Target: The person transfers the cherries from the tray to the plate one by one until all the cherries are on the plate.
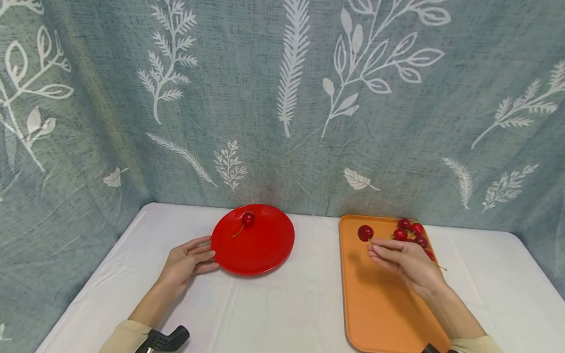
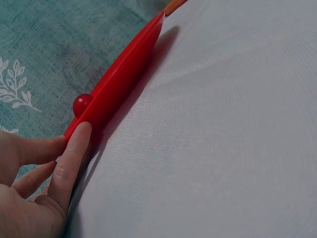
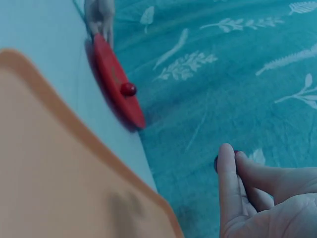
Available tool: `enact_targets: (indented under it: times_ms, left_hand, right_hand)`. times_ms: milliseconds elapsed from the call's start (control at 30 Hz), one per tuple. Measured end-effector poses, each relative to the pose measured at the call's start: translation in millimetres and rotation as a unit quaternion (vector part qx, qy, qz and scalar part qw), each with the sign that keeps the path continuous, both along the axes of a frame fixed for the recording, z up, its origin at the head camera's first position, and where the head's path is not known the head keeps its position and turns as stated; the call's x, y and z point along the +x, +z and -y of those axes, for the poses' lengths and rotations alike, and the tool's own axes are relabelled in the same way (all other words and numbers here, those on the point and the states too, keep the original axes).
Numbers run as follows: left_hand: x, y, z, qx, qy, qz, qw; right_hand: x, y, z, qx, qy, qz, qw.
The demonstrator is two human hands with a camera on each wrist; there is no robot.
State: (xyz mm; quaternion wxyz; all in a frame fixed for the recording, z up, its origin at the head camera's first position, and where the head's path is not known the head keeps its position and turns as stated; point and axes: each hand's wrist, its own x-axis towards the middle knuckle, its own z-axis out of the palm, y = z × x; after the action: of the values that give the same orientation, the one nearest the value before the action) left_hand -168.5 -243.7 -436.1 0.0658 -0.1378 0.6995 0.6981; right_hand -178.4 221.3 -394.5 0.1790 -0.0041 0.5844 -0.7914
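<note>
The fingers of the right hand [image 1: 407, 263] are drawn together at the tips, pinching a dark red cherry [image 1: 365, 233] by its stem; the fruit hangs just beyond the fingertips, above the far left part of an orange tray [image 1: 375, 325], on which the hand casts a shadow. In the right wrist view the fingertips partly hide this fruit. The fingers of the left hand [image 1: 187, 262] are nearly straight and slightly spread, their tips touching the left rim of a red plate [image 1: 264, 250]; the left wrist view shows one of them laid along the plate's outer wall.

On the plate, toward its far left side, lies a single cherry [image 1: 248, 219], its stem pointing toward the left hand. At the tray's far right corner, beyond the right hand, sits a cluster of cherries [image 1: 400, 234], partly covered by that hand; one green stem crosses the tray's right edge.

Plate and tray stand well apart on a white tabletop [image 1: 309, 306], the plate to the left. Each wrist, below a beige sleeve [image 1: 122, 339], carries a black device [image 1: 166, 340]. Behind the tabletop hangs a blue-green cloth [image 1: 239, 89] printed with white leaves and sprigs.
</note>
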Motion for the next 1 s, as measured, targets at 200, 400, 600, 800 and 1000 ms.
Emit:
enact_targets:
  times_ms: [200, 400, 600, 800, 1000]
  left_hand:
    - [0.8, -0.5, 0, 0.001, 0.001, -0.001, 1.0000]
    - [0.2, -2.7, 1, -0.006, 0.002, -0.006, 1.0000]
    - [0.4, -0.7, 0, -0.013, 0.002, -0.011, 0.9999]
    - [2.2, 1.8, 4, -0.022, 0.007, -0.011, 0.9997]
    - [0.8, -1.1, 3, -0.017, 0.004, -0.015, 0.9997]
  right_hand:
    - [-6.3, 2.0, 19, 0.001, -0.005, -0.001, 1.000]
    - [-13.3, 0.3, 39, 0.003, -0.003, -0.005, 1.000]
    - [-20.3, -4.5, 58, 0.028, 0.008, -0.023, 0.999]
    - [-24.6, -12.3, 76, 0.030, 0.032, -0.033, 0.999]
    - [-28.9, -18.8, 93, 0.052, 0.040, -0.033, 0.997]
